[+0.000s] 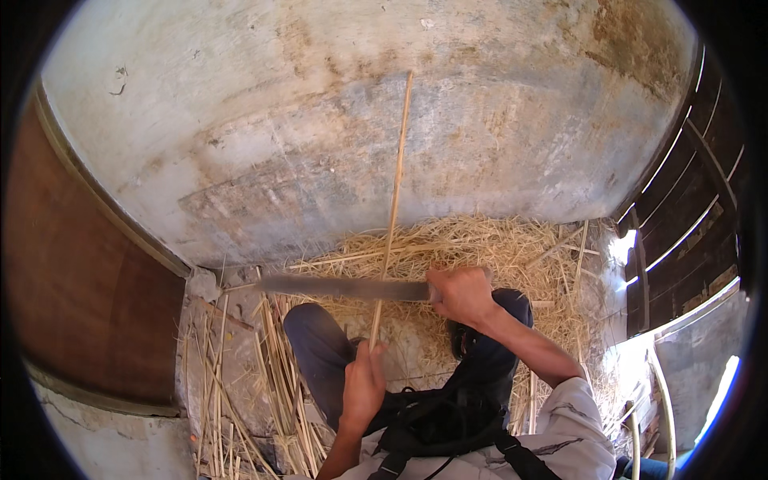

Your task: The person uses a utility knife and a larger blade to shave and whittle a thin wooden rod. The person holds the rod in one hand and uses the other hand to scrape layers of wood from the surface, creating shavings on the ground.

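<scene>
Two hands were in play, both closed on something. Left to right: brown wooden panel (88,296) at the far left, then loose split strips (240,400) scattered on the ground beside the person's left knee (316,340). Left hand (364,384) was clenched around the lower end of a long thin cane (394,200); the cane ran up from the fist, nearly upright, tilted slightly right, its top against the stained concrete wall (320,120). Long knife (344,288) lay roughly level, blade pointing left, crossing the cane just above the left fist; whether the edge touched the cane couldn't be told. Right hand (462,294) gripped the knife handle, up and right of the left hand. Straw pile (512,256) sat behind, dark slatted wall (688,216) at the far right
</scene>
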Motion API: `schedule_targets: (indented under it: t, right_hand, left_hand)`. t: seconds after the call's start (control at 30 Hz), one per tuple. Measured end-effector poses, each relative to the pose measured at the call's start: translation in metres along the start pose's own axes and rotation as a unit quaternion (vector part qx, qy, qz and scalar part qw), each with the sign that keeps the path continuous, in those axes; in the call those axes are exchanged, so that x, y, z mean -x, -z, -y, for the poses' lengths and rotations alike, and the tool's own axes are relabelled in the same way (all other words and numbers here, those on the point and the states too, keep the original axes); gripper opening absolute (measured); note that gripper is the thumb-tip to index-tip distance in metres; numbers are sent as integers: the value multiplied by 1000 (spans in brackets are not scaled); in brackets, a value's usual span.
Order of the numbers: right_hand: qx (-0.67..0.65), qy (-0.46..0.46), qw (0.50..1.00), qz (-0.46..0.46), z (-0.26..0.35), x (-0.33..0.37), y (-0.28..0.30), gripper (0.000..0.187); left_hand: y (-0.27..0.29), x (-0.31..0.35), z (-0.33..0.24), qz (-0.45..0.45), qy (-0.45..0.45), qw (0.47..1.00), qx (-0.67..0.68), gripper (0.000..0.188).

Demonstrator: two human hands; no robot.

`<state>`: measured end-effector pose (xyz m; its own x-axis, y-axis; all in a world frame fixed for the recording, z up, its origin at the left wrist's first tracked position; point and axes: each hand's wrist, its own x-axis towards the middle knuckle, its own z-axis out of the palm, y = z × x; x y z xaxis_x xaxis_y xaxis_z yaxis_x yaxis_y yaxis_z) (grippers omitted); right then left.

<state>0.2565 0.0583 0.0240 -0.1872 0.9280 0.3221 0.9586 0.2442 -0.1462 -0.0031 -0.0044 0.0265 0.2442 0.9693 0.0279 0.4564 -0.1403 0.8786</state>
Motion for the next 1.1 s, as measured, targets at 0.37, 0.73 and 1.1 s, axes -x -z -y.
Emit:
schedule_targets:
  t: [0.37, 0.73, 1.1]
  right_hand:
    - [17, -51, 997, -54, -1, -11, 1, 28]
    - [-138, -46, 988, -53, -13, -19, -18, 25]
    - [-28, 49, 988, -144, 8, -10, -19, 16]
  left_hand:
    - [-3, 1, 7, -32, 2, 994, -105, 15]
    - [-6, 6, 3, -17, -3, 996, -82, 15]
    - [11, 1, 3, -14, 8, 998, -66, 15]
